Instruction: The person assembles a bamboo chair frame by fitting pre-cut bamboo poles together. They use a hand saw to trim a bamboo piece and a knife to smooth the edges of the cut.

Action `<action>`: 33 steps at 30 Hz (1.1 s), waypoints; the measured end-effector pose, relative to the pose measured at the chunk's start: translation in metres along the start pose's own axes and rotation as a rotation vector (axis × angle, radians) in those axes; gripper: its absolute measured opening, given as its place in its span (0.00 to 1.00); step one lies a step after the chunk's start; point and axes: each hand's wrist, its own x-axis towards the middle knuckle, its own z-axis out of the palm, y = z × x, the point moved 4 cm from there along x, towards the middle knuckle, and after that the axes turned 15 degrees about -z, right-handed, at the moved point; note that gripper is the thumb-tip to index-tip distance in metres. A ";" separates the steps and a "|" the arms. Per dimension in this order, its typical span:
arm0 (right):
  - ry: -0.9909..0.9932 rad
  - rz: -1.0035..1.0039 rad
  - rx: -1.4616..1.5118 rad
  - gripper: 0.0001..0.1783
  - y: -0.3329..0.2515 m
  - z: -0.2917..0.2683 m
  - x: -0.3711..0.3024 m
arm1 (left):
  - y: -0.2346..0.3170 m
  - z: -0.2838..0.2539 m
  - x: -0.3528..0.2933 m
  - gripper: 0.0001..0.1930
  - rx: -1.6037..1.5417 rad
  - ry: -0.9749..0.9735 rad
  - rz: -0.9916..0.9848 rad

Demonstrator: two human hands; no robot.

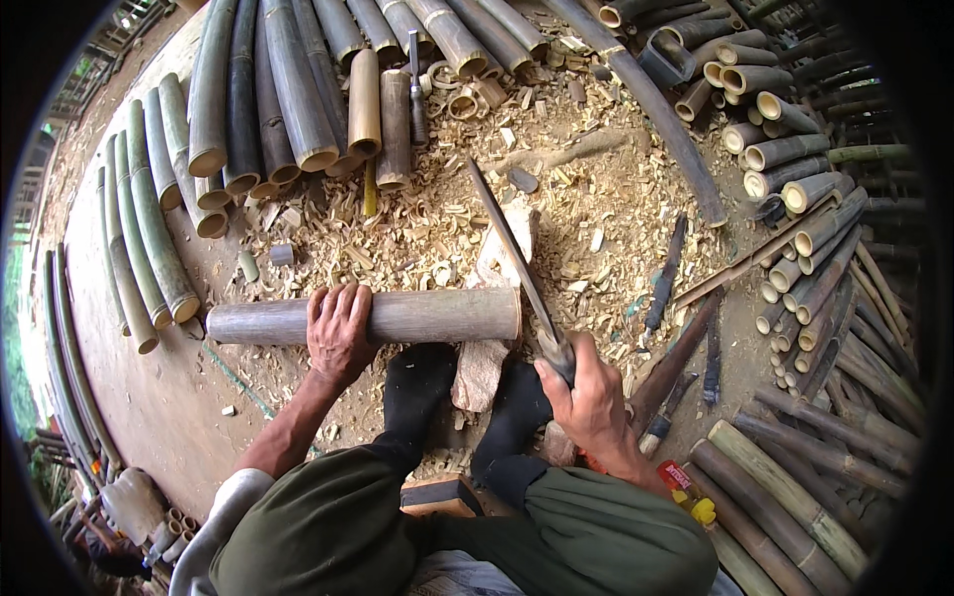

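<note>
A grey-brown bamboo tube [427, 316] lies crosswise on a wooden block [480, 370] in front of my feet. My left hand [338, 333] presses down on its middle-left part. My right hand [588, 397] grips the handle of a long machete [512, 248], whose blade points up and away past the tube's right end. My black-socked feet [419, 382] rest just below the tube, either side of the block.
Long green and brown bamboo poles [268, 99] lie stacked at the back and left. Short cut bamboo sections [795, 199] pile up on the right. Wood chips [447, 228] cover the ground. Dark tools [664, 278] lie to the right; a red-and-yellow bottle [686, 489] sits by my right knee.
</note>
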 end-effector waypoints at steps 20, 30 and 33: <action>-0.165 0.100 -0.197 0.18 0.015 0.005 0.005 | -0.014 0.000 0.046 0.28 -0.037 -0.597 -0.013; -0.221 0.152 -0.211 0.17 0.037 0.022 0.005 | -0.013 -0.002 0.037 0.31 -0.025 -0.565 -0.049; -0.060 0.057 -0.131 0.17 -0.007 -0.005 0.010 | -0.008 -0.001 0.041 0.31 -0.029 -0.561 -0.036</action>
